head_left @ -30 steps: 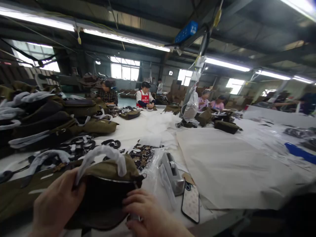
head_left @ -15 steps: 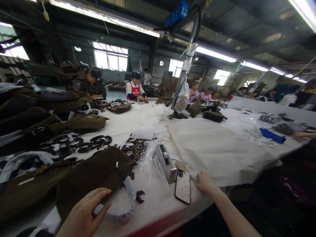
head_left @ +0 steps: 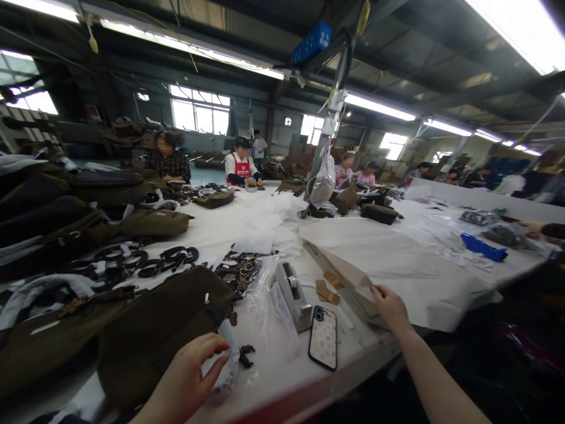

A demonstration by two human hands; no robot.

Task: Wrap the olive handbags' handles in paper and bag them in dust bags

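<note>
My right hand [head_left: 392, 309] pinches the near left corner of a large off-white paper sheet [head_left: 397, 253], lifting that edge up from the table. Brown card pieces [head_left: 327, 291] lie beside the raised edge. My left hand [head_left: 188, 371] hovers over the near end of an olive-green bag [head_left: 163, 318], its fingers curved and apart with nothing visible between them. Just beyond its fingertips is a bag handle wrapped in white film [head_left: 229, 356]. Between my hands are a grey tape dispenser [head_left: 293, 294] and a phone in a patterned case [head_left: 323, 338].
Olive bags [head_left: 110, 188] are piled at the left, with black straps [head_left: 145, 259] in front. A metal post [head_left: 324, 135] with a hanging plastic bag rises mid-table. A blue item [head_left: 483, 247] lies at the right. Several people sit along the far side; a co-worker's arm reaches in at far right.
My right hand has moved right and raised the paper's edge, uncovering more card pieces. My left hand has shifted right, toward the wrapped handle.
</note>
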